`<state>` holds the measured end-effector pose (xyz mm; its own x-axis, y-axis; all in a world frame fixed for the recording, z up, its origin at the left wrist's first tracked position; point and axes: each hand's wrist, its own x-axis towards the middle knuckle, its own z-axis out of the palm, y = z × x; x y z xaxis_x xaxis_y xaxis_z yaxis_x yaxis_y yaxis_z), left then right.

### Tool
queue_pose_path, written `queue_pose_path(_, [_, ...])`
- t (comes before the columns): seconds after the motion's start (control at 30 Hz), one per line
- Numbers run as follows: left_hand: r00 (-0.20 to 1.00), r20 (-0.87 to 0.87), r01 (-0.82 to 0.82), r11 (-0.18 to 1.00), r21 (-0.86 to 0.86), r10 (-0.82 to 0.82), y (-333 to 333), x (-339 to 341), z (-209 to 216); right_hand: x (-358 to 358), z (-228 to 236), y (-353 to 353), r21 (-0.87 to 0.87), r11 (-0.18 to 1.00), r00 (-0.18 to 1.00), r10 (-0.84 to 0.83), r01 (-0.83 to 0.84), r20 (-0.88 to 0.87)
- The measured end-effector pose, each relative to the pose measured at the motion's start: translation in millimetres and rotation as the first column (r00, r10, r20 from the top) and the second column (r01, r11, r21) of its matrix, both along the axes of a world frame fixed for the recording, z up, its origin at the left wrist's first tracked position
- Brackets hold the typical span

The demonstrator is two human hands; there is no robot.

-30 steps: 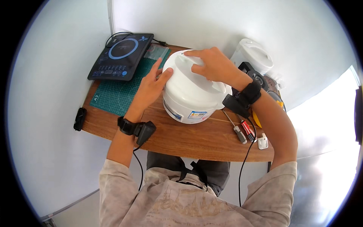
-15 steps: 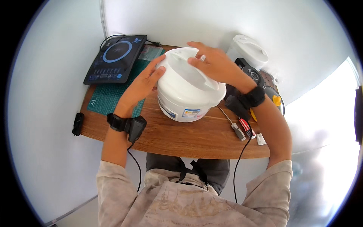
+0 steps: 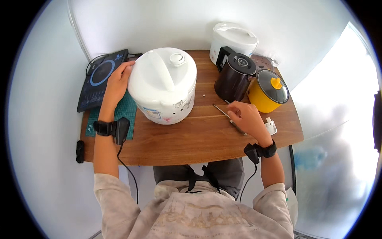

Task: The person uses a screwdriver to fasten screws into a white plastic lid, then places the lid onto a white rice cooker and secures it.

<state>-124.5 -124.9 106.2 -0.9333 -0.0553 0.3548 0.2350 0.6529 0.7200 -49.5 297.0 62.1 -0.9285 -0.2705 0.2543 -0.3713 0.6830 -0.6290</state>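
Note:
A large white rice cooker (image 3: 182, 85) stands on the table, its lid handle slanting across the top and a round steam vent (image 3: 177, 59) beside it. My left hand (image 3: 117, 83) rests against the cooker's left side, fingers stretched along the lid's edge. Farther right, my right hand (image 3: 247, 118) is lowered over the tools with its fingers bent and pressed together. A thin dark tip pokes out past the fingers; the rest of that tool is hidden. Just left of this hand lies a screwdriver (image 3: 238, 128), partly covered by it.
Behind my right hand stand a dark kettle (image 3: 229, 85) and a yellow pot (image 3: 260, 99) with a glass lid. A second white cooker (image 3: 217, 44) is at the back. At left, an induction cooktop (image 3: 88, 96) overlaps a green cutting mat (image 3: 128, 113). A white plug (image 3: 271, 126) lies near the right edge.
The rice cooker has turned, bringing its vent and side hinge into view. My right hand has left the lid and come down to the tools; my left stays at the cooker.

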Motion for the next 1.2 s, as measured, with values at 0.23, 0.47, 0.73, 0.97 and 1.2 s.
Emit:
queue_pose_path(0.23, [0.968,-0.205,0.083,0.955,-0.284,-0.145,57,44,25,-31,-47,20,0.197,0.965,0.98,-0.15,0.175,-0.132])
queue_pose_path(0.47, [0.961,-0.23,0.055,0.917,-0.395,-0.156,80,56,6,18,-44,53,0.098,0.883,0.882,-0.439,0.459,-0.17])
queue_pose_path(0.73, [0.929,-0.332,-0.001,0.894,-0.447,-0.165,91,53,0,78,-95,156,0.295,0.671,0.73,-0.658,0.68,-0.185])
queue_pose_path(0.97, [0.949,-0.289,-0.045,0.856,-0.516,-0.124,95,52,13,65,-75,150,0.423,0.686,0.74,-0.67,0.591,0.053])
queue_pose_path(1.2, [0.941,-0.281,0.019,0.859,-0.511,-0.188,81,41,24,73,-71,121,0.213,0.723,0.752,-0.647,0.657,-0.125])
